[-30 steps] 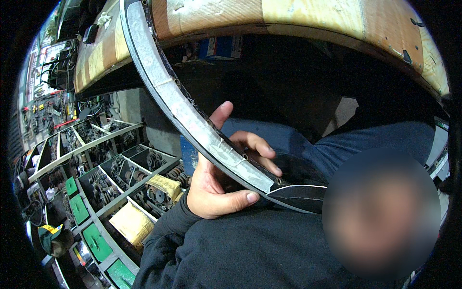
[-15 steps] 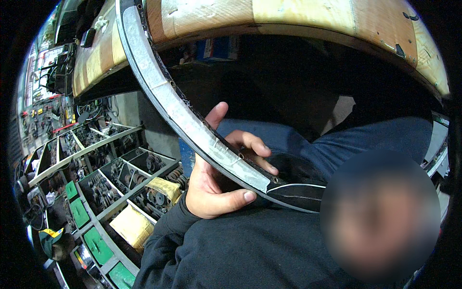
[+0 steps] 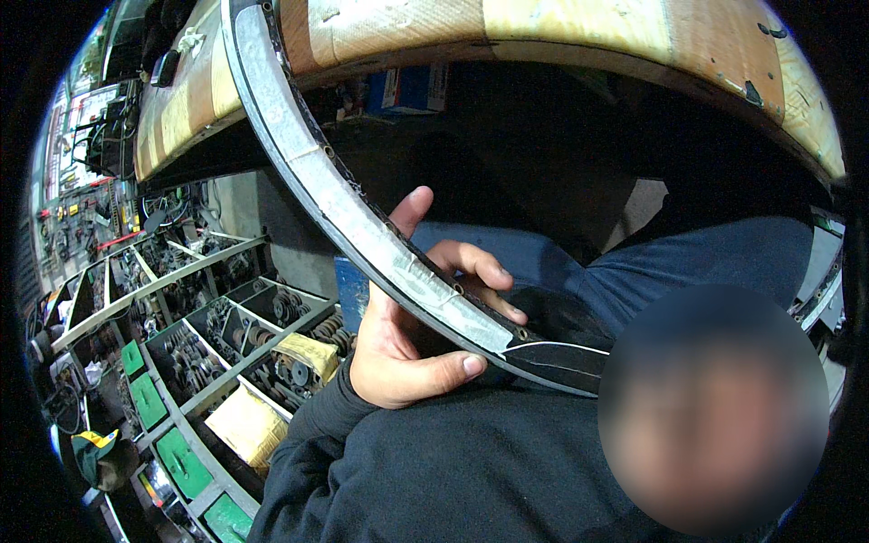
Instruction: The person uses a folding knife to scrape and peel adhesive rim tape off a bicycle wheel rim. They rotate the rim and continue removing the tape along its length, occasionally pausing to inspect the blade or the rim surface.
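Left hand [image 3: 389, 348], loosely curled, clasps one curved strip [image 3: 351, 210].
Two yellow packets [image 3: 246, 430], four green panels [image 3: 183, 462] at lower left; one table [image 3: 579, 25] across the top.

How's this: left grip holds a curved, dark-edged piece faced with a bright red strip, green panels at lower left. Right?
One miss: the strip is pale grey-white, not bright red; the head view shows it. Rest stands: left grip holds the curved, dark-edged piece, green panels at lower left.
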A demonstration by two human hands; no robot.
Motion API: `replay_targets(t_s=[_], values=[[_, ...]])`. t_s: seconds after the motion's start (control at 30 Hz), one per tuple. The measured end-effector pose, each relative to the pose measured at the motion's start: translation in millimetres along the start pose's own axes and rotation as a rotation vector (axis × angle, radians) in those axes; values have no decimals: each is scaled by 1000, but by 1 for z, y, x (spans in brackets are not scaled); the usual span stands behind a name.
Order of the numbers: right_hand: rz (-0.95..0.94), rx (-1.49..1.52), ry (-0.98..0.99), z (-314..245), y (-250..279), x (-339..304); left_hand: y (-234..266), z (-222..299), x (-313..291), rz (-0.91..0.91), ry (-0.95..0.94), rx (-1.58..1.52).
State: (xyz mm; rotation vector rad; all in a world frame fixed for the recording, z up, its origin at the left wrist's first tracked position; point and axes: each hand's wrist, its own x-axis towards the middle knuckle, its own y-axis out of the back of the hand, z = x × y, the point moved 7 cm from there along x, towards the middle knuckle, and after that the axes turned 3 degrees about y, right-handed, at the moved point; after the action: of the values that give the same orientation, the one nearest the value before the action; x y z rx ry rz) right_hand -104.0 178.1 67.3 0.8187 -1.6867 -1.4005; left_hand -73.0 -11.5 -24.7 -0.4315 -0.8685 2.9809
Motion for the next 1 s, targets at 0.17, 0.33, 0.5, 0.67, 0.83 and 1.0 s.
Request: replay_targets(t_s=[0.17,0.33,0.5,0.67,0.83,1.0], values=[[-35,-12,-20,-3,9,8,-1,2,0,7,8,7],[31,-22,0,-5,4,4,1,0,-3,43,8,-11],[41,6,-39,-1,5,0,-1,0,2,3,19,20],[84,162,-137,14,3,0,2,0,-4,35,6,23],[106,258,-140,34,-5,-13,23,17,-21,244,-147,151],[69,516,-136,46,-10,-2,18,80,-54,352,-897,1019]])
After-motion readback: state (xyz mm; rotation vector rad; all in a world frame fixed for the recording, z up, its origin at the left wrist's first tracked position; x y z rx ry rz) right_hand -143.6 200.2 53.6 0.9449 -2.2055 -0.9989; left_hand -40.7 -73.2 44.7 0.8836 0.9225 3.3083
